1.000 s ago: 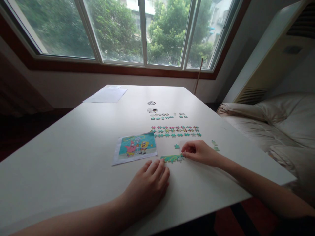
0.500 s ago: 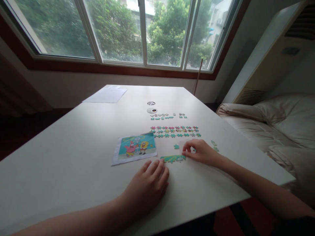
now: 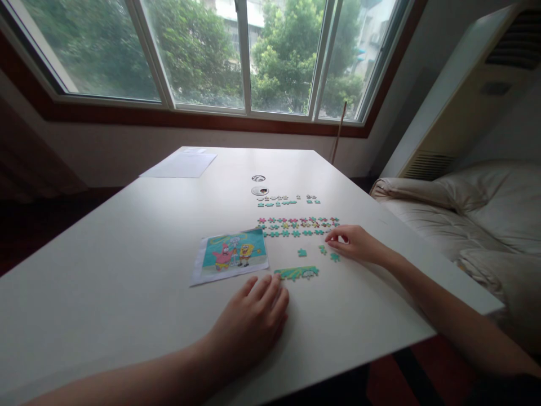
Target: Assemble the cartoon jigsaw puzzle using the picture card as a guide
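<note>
My left hand [image 3: 257, 310] lies on the table with its fingers stretched out, fingertips at the left end of a joined puzzle strip [image 3: 296, 273]. The strip is green with a bit of white. My right hand [image 3: 355, 243] is raised over the right end of the lowest row of puzzle pieces [image 3: 296, 233]. Its thumb and index finger are pinched together; what is between them, if anything, is hidden. Near it lie two loose green pieces, an upper piece [image 3: 322, 249] and a lower piece [image 3: 335, 257]. Another teal piece [image 3: 301, 252] sits just above the strip.
Left of the strip lies a cartoon reference picture [image 3: 232, 254] on paper. Farther back are shorter rows of pieces [image 3: 276, 203] and two round items, the nearer round item [image 3: 259, 191] partly dark. White sheets [image 3: 180, 163] lie at the far left of the white table [image 3: 127, 248].
My right hand has moved from the strip's right end up and right to the rows, uncovering two loose pieces. My left hand stays put.
</note>
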`<state>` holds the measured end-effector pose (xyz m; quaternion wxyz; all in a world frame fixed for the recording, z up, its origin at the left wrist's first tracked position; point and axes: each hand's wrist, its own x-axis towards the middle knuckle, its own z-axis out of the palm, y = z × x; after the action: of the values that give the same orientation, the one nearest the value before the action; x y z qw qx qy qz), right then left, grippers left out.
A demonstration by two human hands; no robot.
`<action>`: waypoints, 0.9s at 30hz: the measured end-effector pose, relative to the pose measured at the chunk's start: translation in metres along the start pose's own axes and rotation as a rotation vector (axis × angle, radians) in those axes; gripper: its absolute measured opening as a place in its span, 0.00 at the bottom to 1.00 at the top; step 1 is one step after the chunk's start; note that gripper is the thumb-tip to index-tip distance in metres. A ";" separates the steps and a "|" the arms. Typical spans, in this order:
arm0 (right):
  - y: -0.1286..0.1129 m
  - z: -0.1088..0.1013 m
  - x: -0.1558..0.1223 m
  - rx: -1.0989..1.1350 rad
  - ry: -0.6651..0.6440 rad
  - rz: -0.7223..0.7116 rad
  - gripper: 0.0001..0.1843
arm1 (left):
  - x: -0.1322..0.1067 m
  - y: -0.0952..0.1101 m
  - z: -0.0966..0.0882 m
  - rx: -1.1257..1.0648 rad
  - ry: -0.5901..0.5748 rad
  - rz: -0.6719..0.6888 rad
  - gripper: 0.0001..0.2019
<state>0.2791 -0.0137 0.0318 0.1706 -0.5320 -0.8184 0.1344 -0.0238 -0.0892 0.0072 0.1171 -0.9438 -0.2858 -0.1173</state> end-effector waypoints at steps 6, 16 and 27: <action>-0.009 0.007 0.001 0.069 -0.058 -0.009 0.11 | 0.001 0.000 -0.001 0.001 0.008 0.002 0.12; -0.005 0.011 0.005 0.167 -0.127 0.053 0.09 | 0.001 -0.001 -0.003 -0.012 -0.015 0.007 0.12; -0.005 0.013 0.007 0.226 -0.131 0.099 0.18 | 0.001 0.000 -0.003 -0.016 -0.034 -0.001 0.13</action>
<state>0.2673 -0.0099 0.0225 0.1688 -0.5391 -0.7802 0.2685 -0.0229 -0.0896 0.0099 0.1049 -0.9465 -0.2871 -0.1037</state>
